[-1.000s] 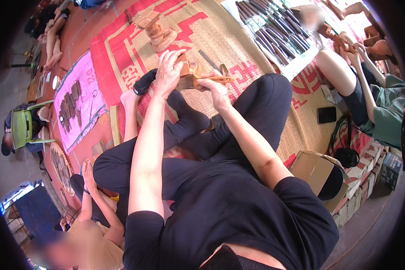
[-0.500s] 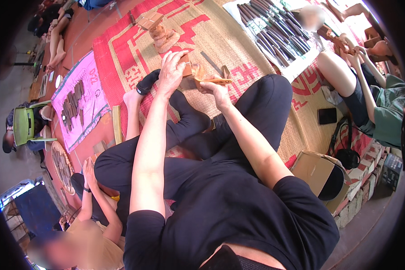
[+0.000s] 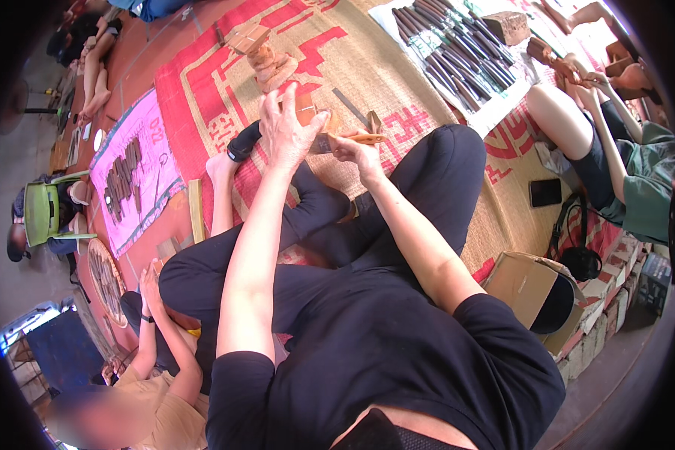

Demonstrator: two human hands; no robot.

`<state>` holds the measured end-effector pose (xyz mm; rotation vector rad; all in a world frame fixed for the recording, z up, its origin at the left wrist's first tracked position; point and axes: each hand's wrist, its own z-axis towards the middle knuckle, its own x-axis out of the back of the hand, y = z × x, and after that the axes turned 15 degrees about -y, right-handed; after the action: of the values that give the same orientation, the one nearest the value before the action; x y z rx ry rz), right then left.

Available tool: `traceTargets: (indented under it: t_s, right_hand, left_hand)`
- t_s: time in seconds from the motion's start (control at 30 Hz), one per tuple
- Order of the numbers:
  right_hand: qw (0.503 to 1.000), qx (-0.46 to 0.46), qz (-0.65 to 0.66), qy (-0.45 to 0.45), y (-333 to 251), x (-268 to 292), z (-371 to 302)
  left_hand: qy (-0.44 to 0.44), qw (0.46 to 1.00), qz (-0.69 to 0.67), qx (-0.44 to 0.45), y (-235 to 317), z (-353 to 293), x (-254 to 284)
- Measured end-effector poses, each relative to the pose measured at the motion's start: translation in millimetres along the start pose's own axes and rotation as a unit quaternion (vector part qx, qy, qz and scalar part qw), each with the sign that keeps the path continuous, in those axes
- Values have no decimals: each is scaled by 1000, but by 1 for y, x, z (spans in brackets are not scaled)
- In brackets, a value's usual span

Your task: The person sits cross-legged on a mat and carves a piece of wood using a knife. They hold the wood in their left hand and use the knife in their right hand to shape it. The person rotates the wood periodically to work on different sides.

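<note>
My left hand (image 3: 289,136) grips a carved wooden piece with a squared block end (image 3: 305,109), its fingers bent around the near side. Part of the carving lies hidden behind the hand. In my right hand (image 3: 358,153) is a flat brush with an orange wooden handle (image 3: 369,138); its dark head is close against the carving, and I cannot tell whether it touches. Beyond my hands, a second carved wooden figure (image 3: 272,67) lies on the mat. A thin flat metal strip (image 3: 350,104) and a small brown wooden tool (image 3: 374,120) are just past the brush.
The red-and-straw mat (image 3: 382,56) lies under me. Many dark-handled chisels (image 3: 457,56) rest on white cloth at far right, near a block (image 3: 506,28). More tools (image 3: 124,176) lie on pink cloth. A phone (image 3: 545,193) and cardboard box (image 3: 521,289) are right; co-workers sit both sides.
My left hand has shifted slightly right and nearer, its fingers spreading wider around the carving. The brush has turned in my right hand, and its dark head now shows beside the carving.
</note>
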<state>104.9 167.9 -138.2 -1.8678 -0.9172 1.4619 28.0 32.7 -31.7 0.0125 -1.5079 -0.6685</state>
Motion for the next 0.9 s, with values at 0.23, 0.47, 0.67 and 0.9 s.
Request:
traceTargets:
  t_s: [0.23, 0.47, 0.67, 0.9]
  right_hand:
    - [993, 75, -53, 77, -32, 14, 15]
    - [994, 48, -41, 90, -53, 26, 12]
    - [994, 100, -7, 29, -42, 1, 18]
    - [990, 85, -101, 48, -45, 16, 34]
  left_hand:
    - [-111, 986, -77, 97, 13, 7, 22]
    - [-250, 961, -66, -100, -29, 36, 49]
    - [-131, 985, -65, -96, -39, 34, 6]
    - [-25, 997, -11, -76, -15, 26, -11]
